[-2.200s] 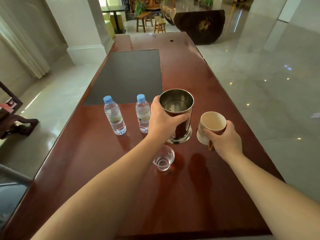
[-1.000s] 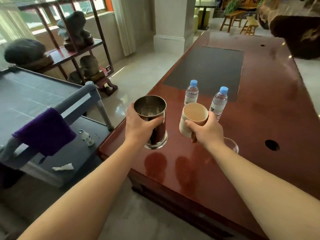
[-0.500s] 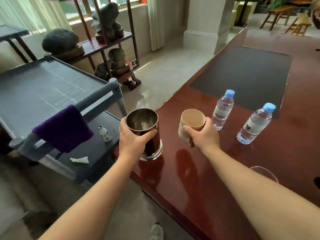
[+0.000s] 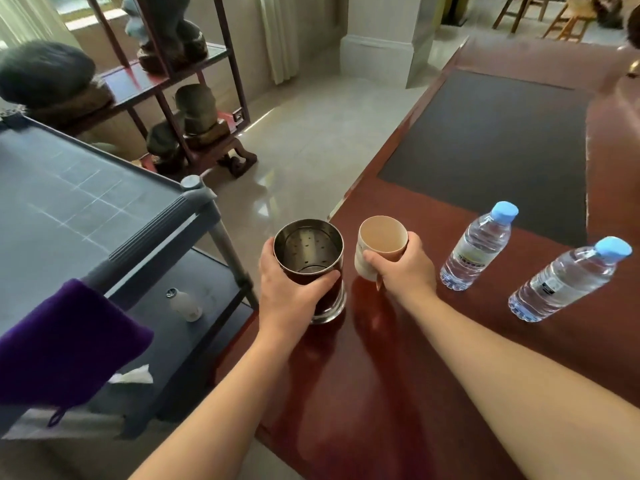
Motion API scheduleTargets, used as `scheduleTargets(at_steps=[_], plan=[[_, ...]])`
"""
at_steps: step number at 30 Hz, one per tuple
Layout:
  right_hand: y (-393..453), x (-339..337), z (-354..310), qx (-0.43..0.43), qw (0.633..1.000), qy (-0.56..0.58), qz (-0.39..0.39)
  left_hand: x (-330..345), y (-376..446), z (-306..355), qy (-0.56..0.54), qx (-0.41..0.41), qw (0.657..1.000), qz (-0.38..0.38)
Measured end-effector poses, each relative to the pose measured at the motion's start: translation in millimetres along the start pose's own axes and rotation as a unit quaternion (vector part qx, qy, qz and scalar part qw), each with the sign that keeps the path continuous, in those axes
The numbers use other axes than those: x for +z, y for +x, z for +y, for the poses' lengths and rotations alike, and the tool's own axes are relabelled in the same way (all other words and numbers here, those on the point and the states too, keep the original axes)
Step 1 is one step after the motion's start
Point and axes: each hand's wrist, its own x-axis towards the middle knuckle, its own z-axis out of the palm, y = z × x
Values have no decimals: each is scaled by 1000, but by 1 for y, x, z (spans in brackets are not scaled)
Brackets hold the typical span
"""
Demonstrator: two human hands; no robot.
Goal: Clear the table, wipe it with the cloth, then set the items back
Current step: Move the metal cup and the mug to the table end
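My left hand (image 4: 287, 292) grips a shiny steel canister (image 4: 310, 251) with a perforated insert, held over the left edge of the red-brown table (image 4: 381, 393). My right hand (image 4: 405, 268) holds a beige cup (image 4: 381, 237) by its side, just above the table. Two water bottles with blue caps, one nearer (image 4: 479, 251) and one further right (image 4: 568, 278), stand on the table to the right. A purple cloth (image 4: 62, 344) hangs over the rail of a grey cart (image 4: 69, 216) at the left.
The cart's lower shelf holds a small white bottle (image 4: 185, 303) and a crumpled tissue (image 4: 133, 377). A dark mat (image 4: 491, 147) lies on the table further back. A shelf with stone ornaments (image 4: 166, 29) stands behind the cart.
Both hands lifted the canister and cup off the table and carried them left toward its edge and the cart. The view turned left; the small glass has left the frame.
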Motion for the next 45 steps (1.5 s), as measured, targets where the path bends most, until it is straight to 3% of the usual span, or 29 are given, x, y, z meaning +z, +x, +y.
scheduleTargets(at_steps=[21, 34, 45], plan=[[112, 47, 19, 46, 999, 2, 22, 78, 68, -22, 28, 11, 997, -65], [123, 54, 19, 26, 1000, -4, 2, 81, 70, -27, 21, 9, 997, -68], [108, 34, 15, 70, 997, -39, -23, 71, 56, -25, -1, -42, 995, -86]])
